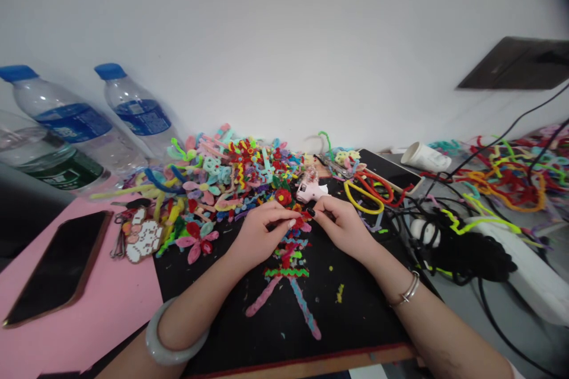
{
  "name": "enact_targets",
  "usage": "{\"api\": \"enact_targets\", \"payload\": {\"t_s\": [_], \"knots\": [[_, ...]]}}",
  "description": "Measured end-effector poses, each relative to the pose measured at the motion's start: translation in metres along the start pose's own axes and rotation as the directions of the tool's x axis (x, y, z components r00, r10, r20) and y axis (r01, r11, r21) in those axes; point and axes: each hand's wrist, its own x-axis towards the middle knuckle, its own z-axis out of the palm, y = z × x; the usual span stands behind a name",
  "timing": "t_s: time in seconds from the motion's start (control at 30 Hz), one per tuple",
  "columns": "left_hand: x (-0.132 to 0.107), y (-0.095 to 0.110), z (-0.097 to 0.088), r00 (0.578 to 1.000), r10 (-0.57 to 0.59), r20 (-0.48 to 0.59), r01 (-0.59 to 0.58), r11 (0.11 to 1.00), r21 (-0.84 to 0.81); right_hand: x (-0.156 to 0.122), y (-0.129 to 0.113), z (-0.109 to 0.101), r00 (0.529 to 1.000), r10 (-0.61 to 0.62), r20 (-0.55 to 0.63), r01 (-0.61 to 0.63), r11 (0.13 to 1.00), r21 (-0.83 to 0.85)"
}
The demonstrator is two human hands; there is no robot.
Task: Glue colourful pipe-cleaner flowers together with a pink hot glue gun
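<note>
My left hand (262, 231) is closed, thumb and forefinger pinched together over a black mat (364, 308). Facing it, my right hand (344, 225) is also pinched, with a dark nail showing. Between the fingertips is a small red piece of pipe cleaner (304, 214); its exact shape is partly hidden. Below the hands lies a figure of short wavy pipe-cleaner strips, with a green strip (287, 273) across it. A pink leg (263, 297) and a blue-pink leg (306, 310) spread from its lower end. Just beyond the fingers lies a pale pink glue gun (312, 189).
A heap of pipe-cleaner flowers (249, 169) lies along the wall. Left are bottles (142, 115), a phone (57, 266) on pink paper (120, 308) and a keychain (143, 237). Right are another phone (386, 169), a paper cup (425, 157), tangled cables (471, 249) and a white power strip (524, 272).
</note>
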Motion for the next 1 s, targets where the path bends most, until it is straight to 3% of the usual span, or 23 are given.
{"api": "enact_targets", "payload": {"t_s": [0.2,0.47,1.0], "knots": [[0.001,-0.006,0.001,0.991,-0.125,-0.042,0.115,0.976,-0.184,0.001,0.000,0.000,0.999,-0.038,0.012,0.038,0.999,0.004],[0.003,-0.011,0.003,0.953,-0.296,-0.069,0.232,0.855,-0.464,0.001,-0.002,0.003,0.997,-0.056,0.052,0.056,0.998,0.001],[0.004,-0.010,0.004,0.940,-0.323,-0.105,0.216,0.807,-0.549,0.000,-0.005,0.008,0.994,-0.064,0.092,0.062,0.998,0.018]]}}
